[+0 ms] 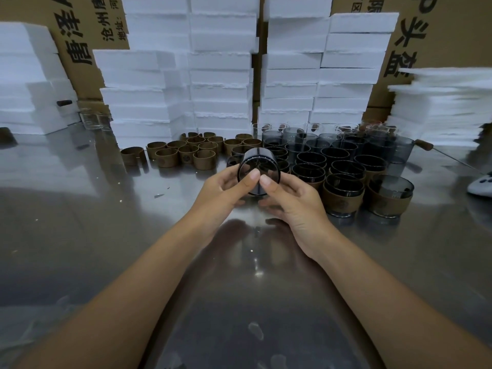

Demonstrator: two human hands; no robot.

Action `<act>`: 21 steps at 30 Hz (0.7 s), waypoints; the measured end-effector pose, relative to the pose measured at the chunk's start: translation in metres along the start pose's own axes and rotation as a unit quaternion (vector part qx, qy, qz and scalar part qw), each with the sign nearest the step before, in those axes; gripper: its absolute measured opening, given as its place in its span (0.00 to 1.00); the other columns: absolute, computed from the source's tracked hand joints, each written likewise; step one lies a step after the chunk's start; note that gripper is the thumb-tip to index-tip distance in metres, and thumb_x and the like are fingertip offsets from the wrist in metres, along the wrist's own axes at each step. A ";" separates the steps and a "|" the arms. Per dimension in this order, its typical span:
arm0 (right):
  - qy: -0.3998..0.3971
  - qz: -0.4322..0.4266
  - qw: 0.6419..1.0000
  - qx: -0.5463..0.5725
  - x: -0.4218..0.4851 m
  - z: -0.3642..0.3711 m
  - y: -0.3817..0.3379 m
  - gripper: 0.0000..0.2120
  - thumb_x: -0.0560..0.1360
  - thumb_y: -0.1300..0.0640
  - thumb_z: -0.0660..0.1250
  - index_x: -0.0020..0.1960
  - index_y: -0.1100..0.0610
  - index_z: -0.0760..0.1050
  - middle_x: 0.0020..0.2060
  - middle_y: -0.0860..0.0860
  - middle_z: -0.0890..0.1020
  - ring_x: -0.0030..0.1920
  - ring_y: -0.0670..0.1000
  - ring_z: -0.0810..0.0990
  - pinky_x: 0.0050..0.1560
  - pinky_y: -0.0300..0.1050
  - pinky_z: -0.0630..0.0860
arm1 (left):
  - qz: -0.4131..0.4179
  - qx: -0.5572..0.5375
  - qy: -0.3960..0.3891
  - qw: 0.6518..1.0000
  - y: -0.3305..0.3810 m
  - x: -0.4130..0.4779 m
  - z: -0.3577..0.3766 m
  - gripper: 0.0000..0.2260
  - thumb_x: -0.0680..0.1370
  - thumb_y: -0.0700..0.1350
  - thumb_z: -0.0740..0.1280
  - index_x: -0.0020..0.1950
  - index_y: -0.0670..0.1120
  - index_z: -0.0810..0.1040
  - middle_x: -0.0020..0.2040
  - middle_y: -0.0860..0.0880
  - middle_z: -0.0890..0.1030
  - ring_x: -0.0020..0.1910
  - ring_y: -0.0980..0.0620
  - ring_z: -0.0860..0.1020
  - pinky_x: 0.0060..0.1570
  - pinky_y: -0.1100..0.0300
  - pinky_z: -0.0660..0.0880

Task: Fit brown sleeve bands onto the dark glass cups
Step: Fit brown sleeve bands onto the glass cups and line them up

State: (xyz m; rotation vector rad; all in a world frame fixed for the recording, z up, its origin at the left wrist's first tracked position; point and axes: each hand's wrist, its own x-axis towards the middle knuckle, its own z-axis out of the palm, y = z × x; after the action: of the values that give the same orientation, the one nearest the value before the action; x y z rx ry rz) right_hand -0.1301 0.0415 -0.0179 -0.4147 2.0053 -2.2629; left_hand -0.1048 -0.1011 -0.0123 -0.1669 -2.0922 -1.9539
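Fingers (252,177): both thumbs press side by side on the near rim of one dark smoked-glass cup (259,161), and the other fingers curl round beneath it, so both hands grasp it.
Table (106,235): shiny steel surface that carries everything and mirrors the forearms.
Foam blocks (221,75): white polystyrene slabs stacked in tall columns along the table's far edge.
Cartons (80,35): brown cardboard boxes with black printed characters, upright behind the foam.
Foam sheets (447,107): thin white sheets piled at the right edge.
Cup cluster (332,155): dark glass cups standing mouth up, packed close together, right of centre toward the far edge.
Sleeved cups (343,195): the cluster's nearest cups, each with a brown band round its wall.
Loose bands (191,153): brown split sleeve rings standing on edge at the foot of the foam, left of the cluster.
Left hand (223,190): holds the cup's left side.
Right hand (295,203): holds its right side.
Held cup: lifted above the table's middle, tipped on its side with one round end toward the camera, just before the cluster.
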 end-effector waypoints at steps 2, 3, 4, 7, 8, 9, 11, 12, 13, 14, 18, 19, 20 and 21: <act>0.000 -0.004 1.000 0.010 0.000 -0.002 0.000 0.30 0.60 0.40 0.73 0.58 0.53 0.79 0.50 0.49 0.85 0.42 0.46 0.83 0.53 0.52 0.79 | -0.001 0.006 -0.011 1.000 -0.002 0.001 0.001 0.20 0.69 0.61 0.67 0.56 0.51 0.81 0.51 0.53 0.84 0.55 0.55 0.80 0.57 0.55 0.74; 0.001 -0.006 1.000 0.018 0.000 -0.002 0.000 0.27 0.60 0.39 0.73 0.54 0.52 0.81 0.46 0.47 0.86 0.40 0.45 0.83 0.51 0.50 0.79 | -0.002 0.008 -0.015 1.000 -0.002 0.002 0.002 0.21 0.70 0.62 0.65 0.55 0.51 0.81 0.51 0.52 0.84 0.56 0.55 0.80 0.58 0.55 0.74; 0.007 -0.004 1.000 0.029 0.001 -0.003 0.001 0.24 0.60 0.38 0.72 0.50 0.51 0.81 0.43 0.45 0.86 0.39 0.44 0.83 0.50 0.47 0.79 | -0.007 0.001 -0.013 1.000 -0.002 0.003 0.002 0.22 0.70 0.63 0.63 0.55 0.51 0.81 0.52 0.52 0.84 0.56 0.55 0.80 0.57 0.57 0.73; 0.032 0.013 0.998 0.057 0.006 -0.003 0.003 0.15 0.68 0.42 0.71 0.44 0.53 0.81 0.37 0.43 0.85 0.38 0.44 0.83 0.46 0.42 0.77 | -0.018 -0.045 0.062 0.997 -0.001 0.010 0.002 0.19 0.75 0.62 0.59 0.54 0.53 0.81 0.53 0.52 0.84 0.55 0.56 0.80 0.52 0.61 0.72; 0.038 0.017 0.997 0.059 0.007 -0.002 0.004 0.12 0.70 0.44 0.70 0.43 0.53 0.81 0.35 0.43 0.84 0.39 0.44 0.83 0.46 0.42 0.77 | -0.021 -0.047 0.104 0.993 -0.001 0.014 0.000 0.14 0.78 0.58 0.59 0.53 0.53 0.80 0.53 0.52 0.84 0.54 0.57 0.80 0.51 0.61 0.72; 0.043 0.020 0.997 0.060 0.008 -0.002 0.005 0.11 0.72 0.46 0.70 0.43 0.54 0.80 0.34 0.44 0.84 0.39 0.45 0.82 0.46 0.43 0.77 | -0.025 -0.042 0.144 0.988 -0.002 0.018 -0.002 0.09 0.80 0.54 0.61 0.51 0.54 0.80 0.52 0.52 0.83 0.54 0.56 0.80 0.50 0.60 0.72; 0.048 0.021 0.997 0.053 0.009 -0.001 0.006 0.12 0.72 0.46 0.70 0.45 0.56 0.81 0.35 0.45 0.84 0.40 0.46 0.82 0.47 0.43 0.78 | -0.043 -0.026 0.199 0.979 -0.003 0.028 -0.008 0.06 0.79 0.47 0.64 0.48 0.56 0.80 0.51 0.53 0.82 0.51 0.56 0.78 0.49 0.57 0.74; 0.051 0.020 0.997 0.047 0.009 0.000 0.006 0.14 0.73 0.46 0.70 0.47 0.57 0.81 0.37 0.47 0.84 0.40 0.46 0.82 0.48 0.43 0.79 | -0.054 -0.020 0.220 0.974 -0.004 0.034 -0.011 0.06 0.79 0.45 0.65 0.48 0.56 0.80 0.49 0.53 0.81 0.49 0.56 0.76 0.47 0.56 0.76; 0.053 0.019 0.998 0.040 0.009 0.001 0.007 0.16 0.72 0.46 0.69 0.49 0.58 0.81 0.38 0.48 0.84 0.40 0.46 0.82 0.48 0.43 0.80 | -0.057 -0.011 0.237 0.970 -0.006 0.041 -0.014 0.06 0.79 0.43 0.65 0.49 0.54 0.80 0.49 0.54 0.79 0.47 0.57 0.75 0.46 0.58 0.78; 0.056 0.017 0.998 0.034 0.009 0.002 0.007 0.17 0.72 0.45 0.69 0.51 0.59 0.80 0.39 0.48 0.84 0.39 0.46 0.82 0.49 0.43 0.80 | -0.049 0.013 0.252 0.966 -0.009 0.049 -0.018 0.07 0.79 0.41 0.64 0.52 0.52 0.79 0.48 0.54 0.78 0.46 0.58 0.74 0.43 0.66 0.78; 0.064 0.015 0.997 0.034 0.012 0.003 0.010 0.18 0.73 0.45 0.68 0.51 0.60 0.79 0.36 0.47 0.81 0.36 0.45 0.80 0.46 0.43 0.79 | -0.031 0.208 0.258 0.943 -0.022 0.084 -0.037 0.14 0.78 0.38 0.65 0.64 0.44 0.75 0.53 0.49 0.77 0.46 0.55 0.76 0.40 0.77 0.70; 0.064 0.013 0.997 0.032 0.013 0.003 0.010 0.18 0.73 0.45 0.68 0.51 0.60 0.79 0.35 0.46 0.81 0.36 0.45 0.80 0.45 0.42 0.79 | -0.042 0.278 0.247 0.927 -0.027 0.092 -0.043 0.17 0.77 0.39 0.65 0.66 0.44 0.73 0.59 0.45 0.76 0.52 0.50 0.75 0.50 0.70 0.72; 0.063 0.011 0.998 0.029 0.014 0.002 0.011 0.18 0.73 0.44 0.67 0.50 0.59 0.79 0.35 0.45 0.81 0.35 0.44 0.80 0.44 0.40 0.79 | -0.060 0.359 0.226 0.903 -0.032 0.099 -0.048 0.20 0.77 0.41 0.66 0.69 0.44 0.70 0.64 0.41 0.71 0.59 0.45 0.72 0.60 0.59 0.71; 0.062 0.010 0.998 0.025 0.015 0.001 0.011 0.18 0.73 0.44 0.67 0.50 0.59 0.79 0.35 0.45 0.81 0.35 0.43 0.80 0.43 0.39 0.79 | -0.077 0.430 0.202 0.876 -0.036 0.104 -0.053 0.23 0.77 0.43 0.66 0.72 0.45 0.67 0.68 0.39 0.66 0.65 0.41 0.66 0.65 0.51 0.66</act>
State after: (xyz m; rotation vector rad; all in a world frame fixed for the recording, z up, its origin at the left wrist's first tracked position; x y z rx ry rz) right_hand -0.1454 0.0349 -0.0268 -0.2557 1.9934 -2.3753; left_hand -0.2073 -0.1670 -0.0152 0.5487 -2.4682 -0.8292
